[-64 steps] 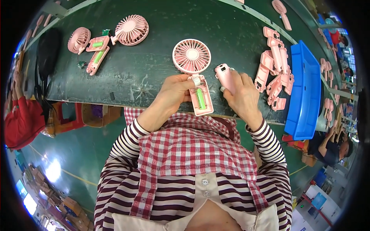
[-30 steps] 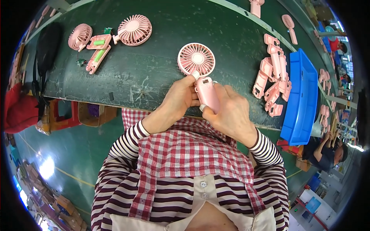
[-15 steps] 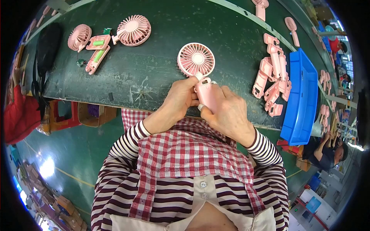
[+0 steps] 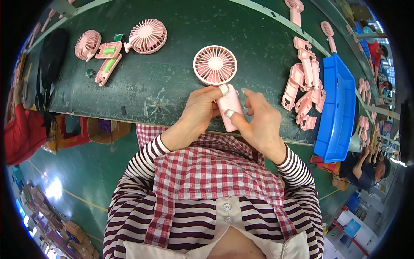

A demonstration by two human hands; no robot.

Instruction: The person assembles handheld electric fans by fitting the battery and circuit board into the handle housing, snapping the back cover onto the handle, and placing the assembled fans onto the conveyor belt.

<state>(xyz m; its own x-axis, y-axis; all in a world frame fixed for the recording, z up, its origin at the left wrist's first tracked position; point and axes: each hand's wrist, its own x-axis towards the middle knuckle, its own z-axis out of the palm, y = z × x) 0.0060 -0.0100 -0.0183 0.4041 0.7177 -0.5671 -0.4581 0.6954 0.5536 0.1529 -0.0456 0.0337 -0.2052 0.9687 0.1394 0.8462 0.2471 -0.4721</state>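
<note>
A pink handheld fan, its round slatted head point(image 4: 215, 64) lying over the table and its smooth handle point(image 4: 229, 103) pointing toward me, is between my hands. My left hand point(image 4: 199, 108) grips the handle's upper end near the neck, with the thumb laid across it. From the other side, my right hand point(image 4: 261, 121) has its thumb pressed on the handle's face. The right index finger is lifted off, apart from the handle; its lower fingers are partly hidden. White coverings show on thumb tips of both hands.
On the left lie two pink fan heads point(image 4: 148, 36) point(image 4: 88, 44), with opened handle shells point(image 4: 106, 69) holding green batteries. Pink shell halves point(image 4: 305, 86) are piled at the right beside a blue bin point(image 4: 336, 108). A black bag point(image 4: 52, 56) hangs far left. Other people sit at both sides.
The fan has turned slightly and its head has shifted a little left. The dark window on the handle no longer shows. My right fingers have loosened and lifted from around the handle.
</note>
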